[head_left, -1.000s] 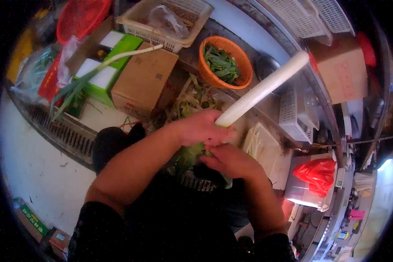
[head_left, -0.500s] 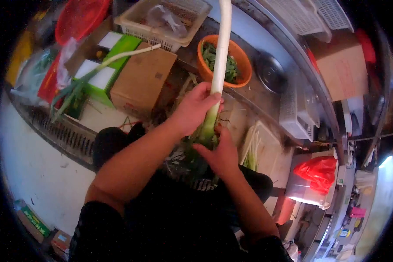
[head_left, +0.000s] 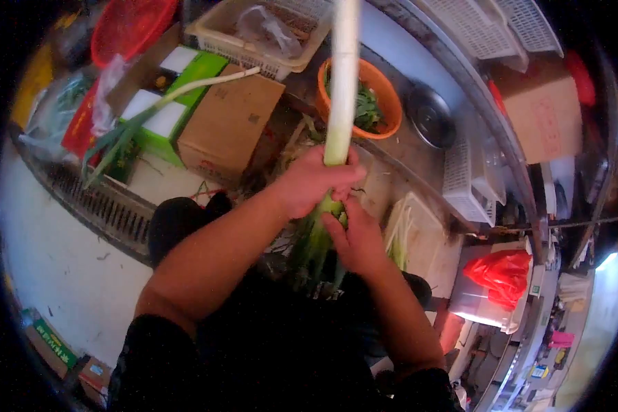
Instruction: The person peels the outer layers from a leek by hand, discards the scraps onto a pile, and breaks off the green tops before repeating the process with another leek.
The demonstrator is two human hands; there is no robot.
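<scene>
A long leek (head_left: 344, 82) stands upright in front of me, white shank up and green leaves (head_left: 314, 240) down. My left hand (head_left: 316, 180) is wrapped around it where the white turns pale green. Just below, my right hand (head_left: 357, 237) grips at the green part, thumb along the leaves; its fingertips are partly hidden. The two hands are touching or nearly so. Another leek (head_left: 178, 93) lies across a cardboard box (head_left: 230, 123) and a green-and-white box (head_left: 199, 67) at the left.
Beyond the leek are an orange bowl (head_left: 390, 113) of green leaves and a black lid (head_left: 430, 115). A pale tray (head_left: 429, 226) with thin white-green stalks (head_left: 399, 237) stands right. A plastic basket (head_left: 206, 31) is at the back, a red bag (head_left: 498, 268) at right.
My left hand has slid down the leek toward my right hand, which has risen slightly. The stalk now stands straighter and nearer, with its leaves more exposed below.
</scene>
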